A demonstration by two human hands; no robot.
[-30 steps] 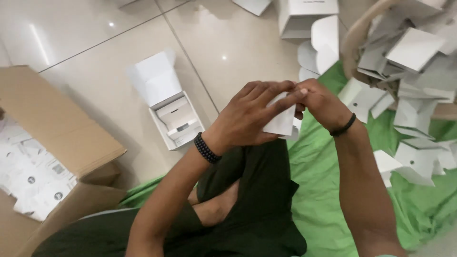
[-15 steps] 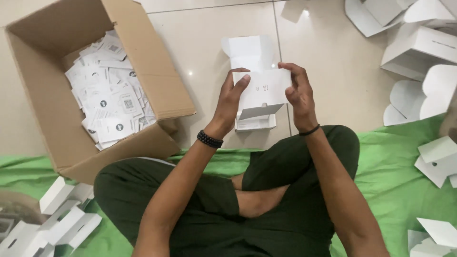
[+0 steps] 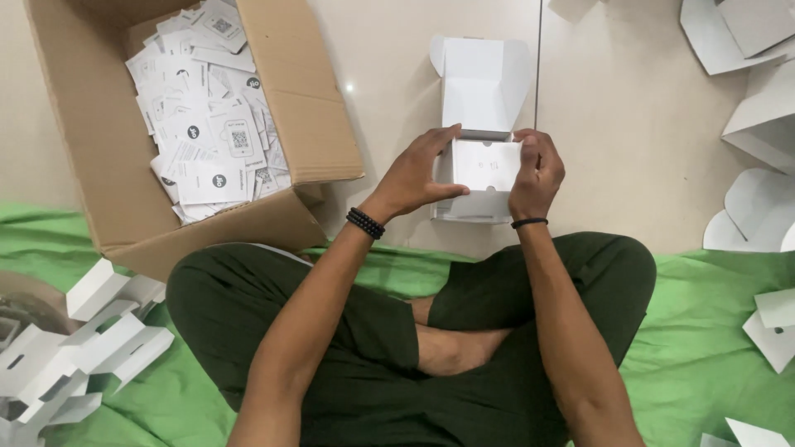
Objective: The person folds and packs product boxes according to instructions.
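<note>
White carton, lid up, right of cardboard box: left hand and right hand fingers clasp its sides; best pressed evenly, insert kept square

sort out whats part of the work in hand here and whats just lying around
In hand: left hand and right hand gripping a small white insert over the open white box.

Lying about: cardboard carton of leaflets, folded white pieces, flat box blanks, green cloth.
</note>
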